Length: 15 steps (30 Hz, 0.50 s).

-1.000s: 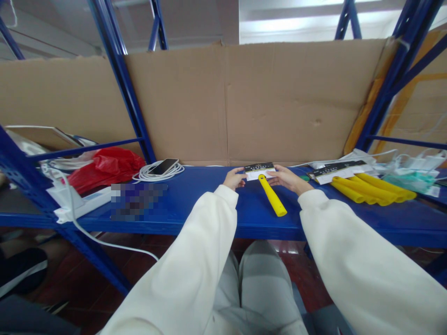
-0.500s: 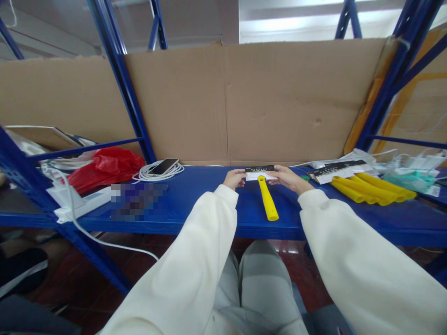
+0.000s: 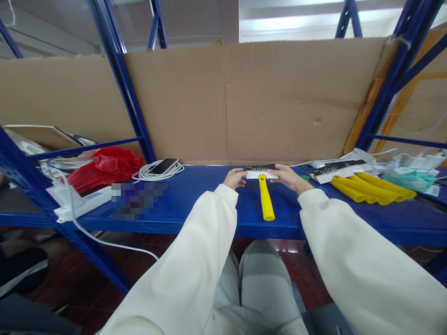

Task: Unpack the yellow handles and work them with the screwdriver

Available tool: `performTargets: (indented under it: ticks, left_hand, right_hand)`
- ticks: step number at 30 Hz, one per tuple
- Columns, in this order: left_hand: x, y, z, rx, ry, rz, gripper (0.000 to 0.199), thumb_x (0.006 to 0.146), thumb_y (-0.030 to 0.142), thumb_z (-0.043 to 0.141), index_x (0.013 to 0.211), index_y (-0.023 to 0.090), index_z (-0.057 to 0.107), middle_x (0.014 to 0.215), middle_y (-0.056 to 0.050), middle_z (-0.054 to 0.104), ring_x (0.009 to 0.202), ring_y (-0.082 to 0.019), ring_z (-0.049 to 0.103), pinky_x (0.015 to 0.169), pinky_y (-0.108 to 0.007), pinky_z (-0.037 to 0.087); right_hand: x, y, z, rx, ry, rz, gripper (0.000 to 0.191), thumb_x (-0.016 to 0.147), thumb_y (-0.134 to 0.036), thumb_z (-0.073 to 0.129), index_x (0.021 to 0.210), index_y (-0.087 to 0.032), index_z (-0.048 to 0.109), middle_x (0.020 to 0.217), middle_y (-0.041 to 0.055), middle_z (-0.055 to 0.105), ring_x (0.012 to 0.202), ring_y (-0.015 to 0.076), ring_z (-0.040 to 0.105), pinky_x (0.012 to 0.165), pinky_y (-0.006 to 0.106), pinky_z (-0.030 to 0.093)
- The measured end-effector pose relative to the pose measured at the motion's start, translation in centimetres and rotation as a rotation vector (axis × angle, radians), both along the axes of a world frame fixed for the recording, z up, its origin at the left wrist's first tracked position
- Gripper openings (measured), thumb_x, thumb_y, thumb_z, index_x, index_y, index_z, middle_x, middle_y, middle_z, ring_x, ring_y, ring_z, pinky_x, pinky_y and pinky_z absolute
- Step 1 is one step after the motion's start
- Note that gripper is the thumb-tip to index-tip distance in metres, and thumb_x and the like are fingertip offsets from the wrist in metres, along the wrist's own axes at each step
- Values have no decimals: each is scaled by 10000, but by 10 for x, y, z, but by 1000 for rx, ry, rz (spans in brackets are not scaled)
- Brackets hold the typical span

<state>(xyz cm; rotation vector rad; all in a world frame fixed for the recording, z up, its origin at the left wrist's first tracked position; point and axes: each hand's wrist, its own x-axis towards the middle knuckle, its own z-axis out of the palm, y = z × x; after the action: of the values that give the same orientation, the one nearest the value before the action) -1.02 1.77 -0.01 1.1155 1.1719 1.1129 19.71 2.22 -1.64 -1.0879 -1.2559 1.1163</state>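
A yellow plastic handle (image 3: 267,200) points toward me above the blue shelf, with a hole at its far end. At that end sits a wide black-and-white printed card (image 3: 257,175); whether a blade lies beneath it I cannot tell. My left hand (image 3: 236,178) pinches the card's left edge. Closed on the right edge is my right hand (image 3: 285,178), its thumb lying across the front near the handle. To the right, several matching yellow handles (image 3: 370,188) lie side by side, with similar black-and-white cards (image 3: 337,171) at their far ends.
A phone (image 3: 163,166) rests on a coiled white cable (image 3: 143,173) at the left. Beyond it are a red plastic bag (image 3: 108,167) and a white power strip (image 3: 87,203). Cardboard (image 3: 272,102) walls the back. Green-and-white packaging (image 3: 412,179) lies far right.
The near end of the yellow handle has swung slightly to the left. The card has shifted a touch to the right, and both hands keep their hold on it.
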Motion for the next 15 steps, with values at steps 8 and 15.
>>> performTargets:
  ticks: [8,15]
  left_hand:
    - [1,-6,2,-35,36,-193,22,901,145,672,899,125,665,604,-25,683,412,-69,497,448,-178,388]
    - [-1,-3,1,-23,20,-159,30,880,120,681,908,118,671,607,-39,701,415,-79,508,481,-201,407]
  right_hand:
    - [-2,-3,2,-3,22,21,160,848,-105,710,778,-183,590,827,52,740,649,115,664,541,183,588]
    - [-3,-5,3,-26,-1,103,189,808,-137,769,923,-199,631,831,25,752,523,94,632,535,204,580]
